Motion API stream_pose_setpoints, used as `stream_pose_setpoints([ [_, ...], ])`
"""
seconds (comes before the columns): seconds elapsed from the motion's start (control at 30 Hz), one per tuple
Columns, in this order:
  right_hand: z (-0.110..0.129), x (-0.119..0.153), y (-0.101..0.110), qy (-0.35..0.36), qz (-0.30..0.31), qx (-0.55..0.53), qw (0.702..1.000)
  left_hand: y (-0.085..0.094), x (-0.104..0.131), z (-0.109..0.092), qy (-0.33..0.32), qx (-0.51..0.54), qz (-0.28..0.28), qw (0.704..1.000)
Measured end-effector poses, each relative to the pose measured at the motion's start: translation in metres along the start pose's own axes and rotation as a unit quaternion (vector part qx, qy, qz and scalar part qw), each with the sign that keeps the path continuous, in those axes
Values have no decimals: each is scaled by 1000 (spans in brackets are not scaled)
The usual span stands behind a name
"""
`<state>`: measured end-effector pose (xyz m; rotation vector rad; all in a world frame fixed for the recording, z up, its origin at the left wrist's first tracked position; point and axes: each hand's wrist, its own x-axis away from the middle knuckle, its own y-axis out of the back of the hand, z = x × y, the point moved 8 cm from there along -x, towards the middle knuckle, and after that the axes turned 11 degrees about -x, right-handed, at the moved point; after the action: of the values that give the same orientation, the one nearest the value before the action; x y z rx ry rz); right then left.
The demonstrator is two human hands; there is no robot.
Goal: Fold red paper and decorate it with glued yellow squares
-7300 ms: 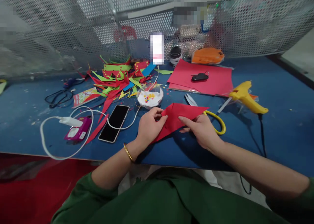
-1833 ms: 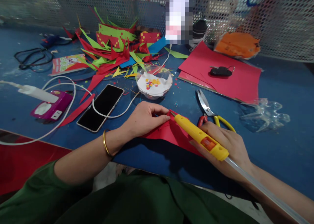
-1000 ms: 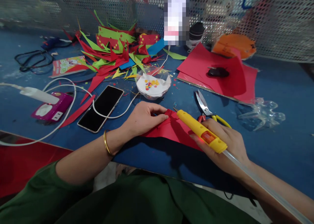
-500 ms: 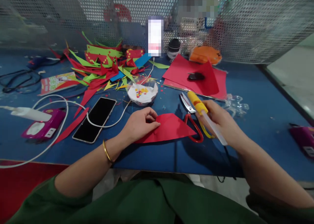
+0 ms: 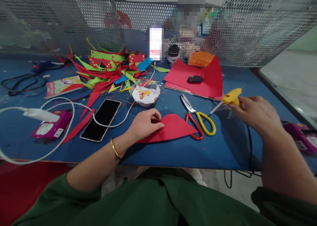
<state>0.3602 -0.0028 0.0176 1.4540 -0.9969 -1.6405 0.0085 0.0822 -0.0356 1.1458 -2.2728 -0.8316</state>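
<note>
Red paper (image 5: pixel 174 128) lies near the table's front edge, its pointed end to the right. My left hand (image 5: pixel 146 124) pinches its left part between thumb and fingers. Off to the right, my right hand (image 5: pixel 255 112) grips a yellow glue gun (image 5: pixel 232 97), a pale glue stick seeming to stick out of it and a black cord trailing below. Between my hands lie scissors (image 5: pixel 194 115) with one red and one yellow handle loop; the red loop is beside the paper's tip. The fingers of my right hand are partly hidden behind the gun.
A clear bowl (image 5: pixel 158 93) holds small paper bits. Coloured paper scraps (image 5: pixel 104 67) pile up behind it. A black phone (image 5: pixel 101 118) and a purple socket box (image 5: pixel 61 118) with white cables lie left. Red sheets (image 5: pixel 178 77) bear a car key (image 5: pixel 195 79). Mesh (image 5: pixel 138 8) bounds the back.
My right hand has carried the glue gun rightward, away from the scissors, and turned it. My left hand stays on the red paper. The view has shifted slightly.
</note>
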Motion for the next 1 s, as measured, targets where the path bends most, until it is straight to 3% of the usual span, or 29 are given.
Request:
stream_pose_setpoints([
  [0.1,38,7,30,-25,-55,14,998,-1,0,-1,-7,6,6,1000],
  [0.17,81,9,44,-7,-72,-105,992,-2,0,-3,-19,8,8,1000],
  [0.2,109,7,44,33,-55,-168,984,-1,1,-4,-25,10,8,1000],
  [0.27,161,1,26,102,43,-297,948,0,1,-6,-35,14,6,999],
  [0.33,191,-9,-5,86,144,-367,915,1,1,-7,-39,16,1,999],
  [0.43,202,-20,-50,12,256,-399,880,4,1,-7,-35,12,-5,999],
  [0.53,199,-22,-69,-26,287,-445,848,4,0,-7,-38,21,8,999],
  [0.77,192,-10,-59,-44,229,-503,832,13,-2,-12,-61,61,14,996],
  [1.0,189,-7,-55,-35,206,-487,848,-2,-4,-10,-53,46,62,996],
])
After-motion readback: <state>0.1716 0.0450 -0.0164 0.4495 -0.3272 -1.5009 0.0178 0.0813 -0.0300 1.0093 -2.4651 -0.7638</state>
